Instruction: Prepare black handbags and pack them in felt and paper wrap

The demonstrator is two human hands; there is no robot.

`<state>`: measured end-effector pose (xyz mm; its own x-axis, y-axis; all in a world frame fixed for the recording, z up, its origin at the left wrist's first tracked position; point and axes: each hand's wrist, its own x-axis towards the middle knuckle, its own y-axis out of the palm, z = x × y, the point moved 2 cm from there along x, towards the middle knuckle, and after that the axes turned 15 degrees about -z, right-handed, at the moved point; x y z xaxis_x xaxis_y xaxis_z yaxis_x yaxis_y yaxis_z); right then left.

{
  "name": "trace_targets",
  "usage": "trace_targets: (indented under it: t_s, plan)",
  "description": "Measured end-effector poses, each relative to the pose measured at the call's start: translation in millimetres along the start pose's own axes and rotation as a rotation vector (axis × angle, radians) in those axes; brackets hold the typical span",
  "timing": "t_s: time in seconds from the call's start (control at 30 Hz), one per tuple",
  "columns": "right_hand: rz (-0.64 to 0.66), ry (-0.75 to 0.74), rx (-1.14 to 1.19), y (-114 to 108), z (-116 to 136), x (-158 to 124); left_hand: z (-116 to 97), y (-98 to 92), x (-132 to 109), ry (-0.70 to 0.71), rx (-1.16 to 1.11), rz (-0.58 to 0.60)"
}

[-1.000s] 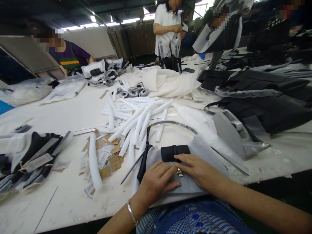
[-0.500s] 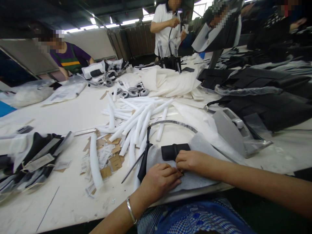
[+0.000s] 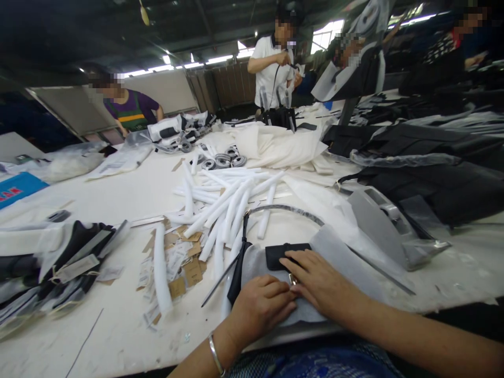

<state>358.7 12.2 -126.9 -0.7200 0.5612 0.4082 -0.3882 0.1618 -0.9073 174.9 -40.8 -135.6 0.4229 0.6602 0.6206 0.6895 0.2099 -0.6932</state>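
In front of me a black handbag [image 3: 237, 275] lies on the table, its front covered by a pale grey wrapping sheet [image 3: 346, 252]. The bag's black flap tab [image 3: 277, 256] shows above the sheet, and its wrapped handle [image 3: 289, 209] arches behind. My right hand [image 3: 321, 278] rests with fingers stretched over the tab, thumb beside a small metal clasp [image 3: 292, 279]. Left of the clasp, my left hand [image 3: 262, 304] presses on the sheet with its fingers curled together. What those fingertips hold, if anything, is hidden.
White foam tubes [image 3: 236, 202] pile up beyond the bag, beside paper tags [image 3: 192, 273]. Wrapped black bags [image 3: 74, 257] lie at left, more black bags [image 3: 433, 189] at right. Two people [image 3: 132, 110] [image 3: 271, 68] stand across the table.
My right hand has shifted from a pinch at the clasp to fingers spread over the tab, leaving the clasp in sight. My left hand stays beside it. The camera view has tilted slightly up.
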Motion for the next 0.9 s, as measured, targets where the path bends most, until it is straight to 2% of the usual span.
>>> trace_targets:
  t_s: [0.07,0.13,0.2,0.27,0.33,0.47,0.6,0.73,0.9]
  plan:
    - [-0.080,-0.027,-0.029,5.2,-0.8,-10.6,0.5,-5.7,4.3,-0.076,-0.046,0.008]
    - [-0.112,-0.046,-0.050,12.8,-3.2,-19.4,6.9,-16.5,13.9,-0.220,-0.020,-0.017]
    - [-0.127,-0.042,-0.054,19.2,-5.5,-24.7,20.0,-30.8,28.3,-0.372,0.103,-0.074]
    - [-0.151,-0.035,-0.038,22.4,-6.8,-26.6,36.5,-43.6,45.5,-0.456,0.243,-0.086]
    - [-0.184,-0.025,-0.007,23.3,-7.3,-26.7,53.4,-50.5,61.6,-0.491,0.325,-0.001]
    - [-0.234,-0.018,0.024,24.0,-7.9,-27.3,80.8,-51.1,80.4,-0.552,0.392,0.245]
    - [-0.255,-0.029,0.013,26.8,-8.3,-28.7,97.1,-48.2,83.3,-0.645,0.469,0.306]
    - [-0.291,-0.026,0.024,29.6,-8.9,-28.0,96.7,-45.9,81.8,-0.674,0.595,0.249]
    - [-0.283,-0.021,0.018,30.9,-9.0,-26.9,71.5,-49.3,88.3,-0.487,0.608,0.184]
